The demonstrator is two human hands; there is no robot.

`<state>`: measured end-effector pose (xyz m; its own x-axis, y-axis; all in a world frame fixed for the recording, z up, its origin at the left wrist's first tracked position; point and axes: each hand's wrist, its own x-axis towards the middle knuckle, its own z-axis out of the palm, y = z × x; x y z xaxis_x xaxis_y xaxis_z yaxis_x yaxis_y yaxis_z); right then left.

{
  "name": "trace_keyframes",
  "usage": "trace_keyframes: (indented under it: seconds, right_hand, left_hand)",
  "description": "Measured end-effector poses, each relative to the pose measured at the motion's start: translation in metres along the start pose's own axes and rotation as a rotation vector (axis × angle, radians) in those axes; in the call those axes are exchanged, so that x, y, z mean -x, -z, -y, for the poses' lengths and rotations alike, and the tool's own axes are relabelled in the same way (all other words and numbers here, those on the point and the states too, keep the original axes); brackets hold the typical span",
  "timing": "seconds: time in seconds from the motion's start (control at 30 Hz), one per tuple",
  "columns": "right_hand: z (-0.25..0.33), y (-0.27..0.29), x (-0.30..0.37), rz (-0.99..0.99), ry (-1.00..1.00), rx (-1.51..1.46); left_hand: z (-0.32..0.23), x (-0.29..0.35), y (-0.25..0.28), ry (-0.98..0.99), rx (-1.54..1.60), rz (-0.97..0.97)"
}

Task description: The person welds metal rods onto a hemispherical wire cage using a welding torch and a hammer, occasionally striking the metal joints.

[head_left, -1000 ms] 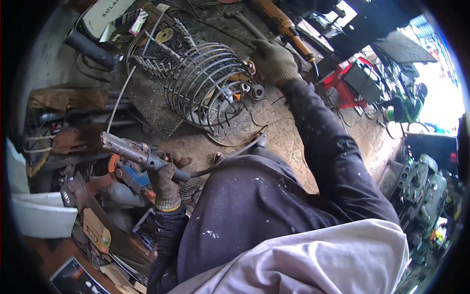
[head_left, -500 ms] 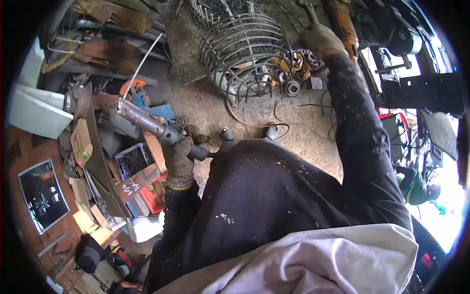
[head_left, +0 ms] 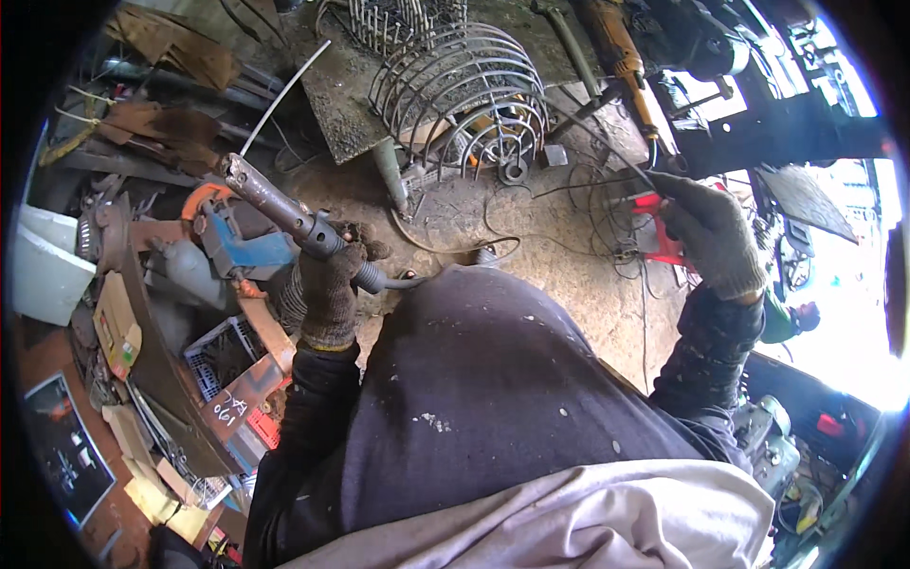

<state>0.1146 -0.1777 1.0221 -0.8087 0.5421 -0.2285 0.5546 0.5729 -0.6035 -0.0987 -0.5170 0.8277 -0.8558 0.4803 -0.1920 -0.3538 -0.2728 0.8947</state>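
Observation:
My gloved left hand (head_left: 332,289) is wrapped around a welding electrode holder (head_left: 280,209), a worn brown tube with a dark collar and a cable at its rear. A pale, thin welding rod (head_left: 284,100) sticks up from its far end. Out to the right, my gloved right hand (head_left: 716,232) is closed on the near end of a thin grey metal rod (head_left: 607,137), which slants away to the far left. Between the hands and farther off, a rounded cage of bent metal bars (head_left: 464,90) rests at the worktable (head_left: 346,119).
An orange angle grinder (head_left: 621,52) lies at the far right beside a metal bar (head_left: 569,47). Cables (head_left: 592,204) loop over the floor near a red stool-like object (head_left: 659,232). On the left are a blue tool (head_left: 242,242), a crate (head_left: 223,356) and cluttered shelving.
My right hand has drawn back from the far table edge toward me and rightward, now with a thin rod in it. My left hand keeps its hold on the electrode holder.

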Motion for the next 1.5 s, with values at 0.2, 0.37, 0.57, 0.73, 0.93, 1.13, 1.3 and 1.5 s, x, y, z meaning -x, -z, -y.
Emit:
trace_keyframes:
  seconds: [0.2,0.37,0.57,0.73,0.93,1.13,1.3,1.5]
  right_hand:
    - [0.06,-0.02,0.003,0.034,0.12,0.336]
    - [0.06,-0.031,-0.002,0.071,0.279,0.493]
    - [0.083,-0.054,-0.009,0.018,0.248,0.457]
    - [0.079,-0.082,-0.003,-0.048,0.211,0.448]
    - [0.06,-0.107,0.0,-0.165,0.15,0.318]
    - [0.068,-0.105,0.006,-0.146,0.149,0.308]
    - [0.073,-0.109,0.014,-0.132,0.117,0.32]
    - [0.055,-0.125,0.014,-0.23,0.13,0.251]
  left_hand:
    - [0.009,0.003,0.029,0.118,0.019,0.021]
    - [0.004,0.009,0.038,0.118,-0.003,0.053]
    - [0.011,0.007,0.049,0.129,-0.088,-0.004]
    - [0.017,0.007,0.056,0.092,-0.125,-0.003]
    - [0.003,0.01,0.043,0.207,-0.098,0.043]
    - [0.013,0.005,0.05,0.155,-0.053,0.077]
    - [0.016,0.0,0.051,0.174,-0.046,0.089]
    - [0.018,-0.001,0.056,0.26,0.036,0.127]
